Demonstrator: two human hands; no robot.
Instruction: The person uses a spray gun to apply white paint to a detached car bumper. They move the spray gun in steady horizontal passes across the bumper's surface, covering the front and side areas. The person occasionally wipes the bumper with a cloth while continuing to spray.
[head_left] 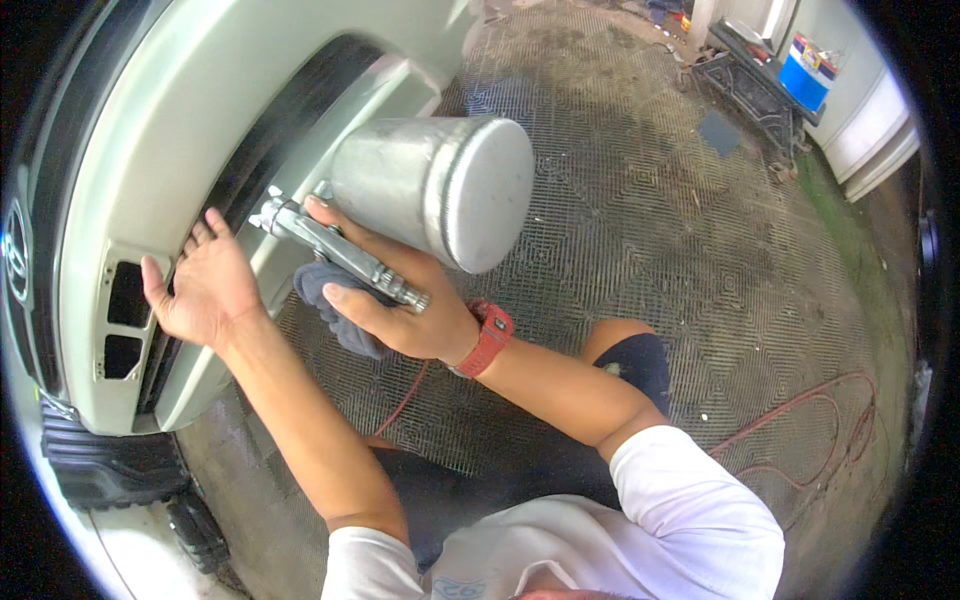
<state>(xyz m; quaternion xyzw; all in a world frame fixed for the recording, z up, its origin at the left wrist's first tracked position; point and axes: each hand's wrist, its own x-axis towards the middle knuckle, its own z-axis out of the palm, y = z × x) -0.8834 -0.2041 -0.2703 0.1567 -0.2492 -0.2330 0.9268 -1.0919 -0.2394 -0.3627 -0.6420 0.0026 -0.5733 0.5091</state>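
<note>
My right hand (425, 285) is wrapped round a silver paint spray gun (345, 252). Its large metal cup (395, 180) tilts out to the right, with the round end toward me. A dark grey cloth (340, 315) is bunched at the gun's handle, below my fingers. The nozzle end points left, toward a pale greenish-white vehicle bumper (205, 140). In front of that bumper my left hand (210, 285) is raised, palm up and fingers spread, holding nothing. Its fingertips overlap the dark lower grille slot; whether they touch the bumper I cannot tell.
A rectangular panel with two openings (125, 310) sits in the bumper left of my hand. Red hose (825, 400) loops on the patterned floor (600, 200) at right. A blue can (805, 75) stands by a black frame (750, 90). Black ribbed plastic (110, 460) lies lower left.
</note>
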